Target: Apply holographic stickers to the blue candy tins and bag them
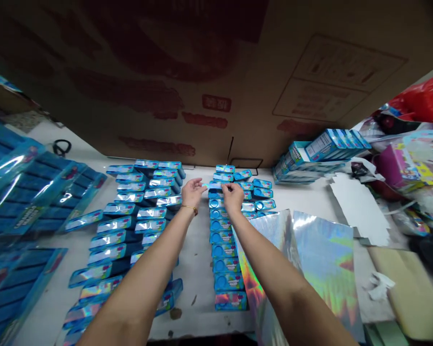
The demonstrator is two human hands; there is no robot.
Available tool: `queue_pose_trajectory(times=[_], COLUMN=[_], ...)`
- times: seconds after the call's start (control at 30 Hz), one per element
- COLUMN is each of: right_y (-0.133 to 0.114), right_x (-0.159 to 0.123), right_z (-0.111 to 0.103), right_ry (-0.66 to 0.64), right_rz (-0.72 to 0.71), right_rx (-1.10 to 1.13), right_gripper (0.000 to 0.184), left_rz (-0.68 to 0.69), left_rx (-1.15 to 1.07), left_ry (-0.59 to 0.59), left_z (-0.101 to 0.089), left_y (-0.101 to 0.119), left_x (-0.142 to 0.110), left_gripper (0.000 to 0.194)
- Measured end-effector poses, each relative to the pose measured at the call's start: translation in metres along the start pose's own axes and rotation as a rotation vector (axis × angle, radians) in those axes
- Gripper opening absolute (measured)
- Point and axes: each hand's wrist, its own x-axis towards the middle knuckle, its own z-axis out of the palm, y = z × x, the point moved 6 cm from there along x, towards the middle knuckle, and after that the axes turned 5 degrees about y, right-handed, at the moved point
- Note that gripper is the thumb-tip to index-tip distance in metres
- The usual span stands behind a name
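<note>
Both my arms reach forward over a white table. My left hand [192,191] and my right hand [232,196] pinch the two ends of a small blue box [212,185] held between them, above a long row of the same blue boxes [224,250] lying in a column. A gold bracelet sits on my left wrist. To the left lie two overlapping rows of blue boxes with shiny fronts [130,226].
A large brown cardboard carton [216,81] stands right behind the boxes. Holographic foil sheets [310,259] lie at the right front. More blue boxes are stacked at the back right [317,154] and at the far left [29,192]. Bags and clutter fill the right edge.
</note>
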Motion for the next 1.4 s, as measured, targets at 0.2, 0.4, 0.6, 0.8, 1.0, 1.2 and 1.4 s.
queue_pose_trajectory(times=[0.2, 0.4, 0.6, 0.8, 1.0, 1.2, 1.4], right_y=[-0.003, -0.003, -0.012, 0.005, 0.036, 0.062, 0.03], right_x=[0.009, 0.01, 0.0, 0.011, -0.014, -0.052, -0.056], right_z=[0.011, 0.012, 0.014, -0.036, -0.134, -0.148, -0.092], right_ry=[-0.03, -0.084, -0.302, -0.233, -0.208, -0.248, -0.305], right_rz=[-0.024, -0.129, -0.591, -0.578, -0.606, -0.652, -0.705], right_rx=[-0.28, -0.492, -0.678, -0.593, -0.363, -0.251, -0.293], right_gripper=[0.014, 0.015, 0.029, 0.038, 0.03, 0.028, 0.038], left_rz=[-0.017, -0.152, 0.202, 0.366, 0.497, 0.437, 0.113], left_rx=[0.102, 0.209, 0.543, 0.798, 0.893, 0.813, 0.869], left_ry=[-0.004, 0.031, -0.086, -0.08, -0.233, 0.035, -0.024], left_z=[0.007, 0.006, 0.008, 0.0, 0.017, 0.01, 0.029], left_y=[-0.018, -0.037, -0.017, 0.01, 0.013, 0.02, 0.006], left_x=[0.022, 0.02, 0.007, -0.029, -0.117, -0.081, -0.023], left_gripper=[0.038, 0.039, 0.032, 0.035, 0.037, 0.045, 0.04])
